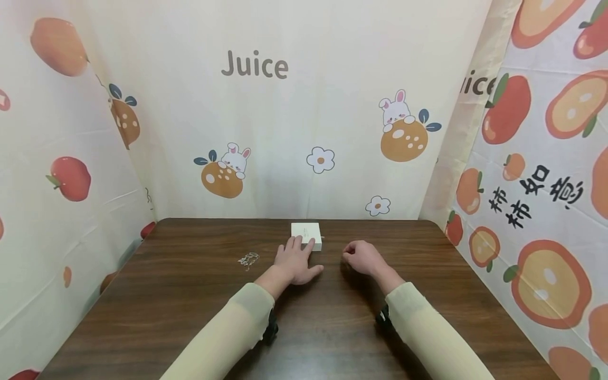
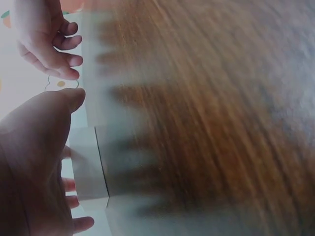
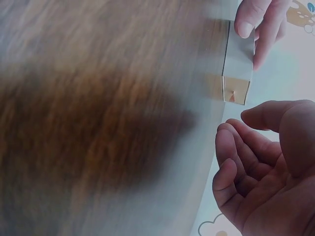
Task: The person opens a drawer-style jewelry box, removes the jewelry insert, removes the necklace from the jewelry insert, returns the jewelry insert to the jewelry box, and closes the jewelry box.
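A small white box (image 1: 306,231) with faint print on its lid lies near the table's back edge. Spread, nearly straight fingers of my left hand (image 1: 295,262) rest on the box's near part, thumb pointing right. To the right of the box, and apart from it, is my right hand (image 1: 364,257). In the right wrist view that right hand (image 3: 266,167) has loosely curled fingers with nothing between them. It faces the box's end panel (image 3: 236,90), which bears a small tab. A thin silver chain (image 1: 248,259) lies bunched on the wood, left of my left hand.
The dark wooden table (image 1: 199,311) meets a printed curtain (image 1: 285,174) at its back edge. Another curtain (image 1: 532,211) with fruit prints hangs along the right side. Both forearms wear light sleeves with a black device at the wrist.
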Available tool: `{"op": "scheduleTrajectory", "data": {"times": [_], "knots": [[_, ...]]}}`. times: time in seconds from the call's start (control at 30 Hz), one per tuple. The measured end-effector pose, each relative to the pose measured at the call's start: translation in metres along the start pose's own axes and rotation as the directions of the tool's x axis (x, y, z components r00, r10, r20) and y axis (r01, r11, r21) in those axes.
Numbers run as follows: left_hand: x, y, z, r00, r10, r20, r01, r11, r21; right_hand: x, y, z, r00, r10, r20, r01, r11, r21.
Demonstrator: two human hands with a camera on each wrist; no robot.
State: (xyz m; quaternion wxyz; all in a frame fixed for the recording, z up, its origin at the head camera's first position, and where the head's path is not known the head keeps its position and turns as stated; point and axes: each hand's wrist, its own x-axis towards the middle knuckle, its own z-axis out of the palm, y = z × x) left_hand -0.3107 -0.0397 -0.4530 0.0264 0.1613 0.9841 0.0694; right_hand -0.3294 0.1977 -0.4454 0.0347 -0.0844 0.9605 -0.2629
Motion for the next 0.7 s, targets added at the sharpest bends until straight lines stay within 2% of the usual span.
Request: {"op": "scheduleTrajectory", "data": {"times": [0.3,0.4,0.53,0.7], "knots": [[0.005,-0.005,0.004,0.998,0.041,-0.045,-0.038,0.996,0.078,-0.003,0.0,-0.002,1.0,0.005,-0.004,-0.005,1.0,0.024],[0.002,-0.01,0.004,0.995,0.058,-0.087,-0.053,0.997,0.052,-0.007,0.0,-0.003,1.0,-0.001,-0.02,0.001,1.0,0.018],[-0.009,-0.021,-0.004,0.989,0.09,-0.117,-0.095,0.995,-0.031,-0.017,-0.004,-0.008,0.997,-0.046,-0.069,0.045,0.999,-0.02],[-0.034,-0.043,-0.02,0.979,0.187,-0.079,-0.194,0.977,-0.088,-0.037,-0.009,-0.014,0.986,-0.134,-0.104,0.126,0.989,-0.078]]}}
